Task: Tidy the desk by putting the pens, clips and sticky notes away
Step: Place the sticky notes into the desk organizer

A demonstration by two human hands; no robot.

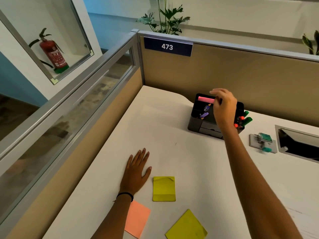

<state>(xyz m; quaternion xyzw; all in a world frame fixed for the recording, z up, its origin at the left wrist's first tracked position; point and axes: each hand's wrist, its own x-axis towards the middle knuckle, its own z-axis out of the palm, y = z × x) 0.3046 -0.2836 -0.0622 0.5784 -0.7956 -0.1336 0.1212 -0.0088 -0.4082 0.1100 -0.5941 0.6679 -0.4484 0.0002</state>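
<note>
1. "473" stands in white digits on a dark blue sign (168,46) fixed near the top of the tan partition (241,75) behind the table.
2. The red fire extinguisher (52,52) carries a label with white print, too small to read.
3. A grey card (254,140) on the table shows dark lettering, partly covered and not legible.

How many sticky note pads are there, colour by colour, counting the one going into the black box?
Yellow: 2, the pad by the flat hand and the one nearest the camera
Orange: 1
Pink: 1, at the organizer
Total: 4
</note>
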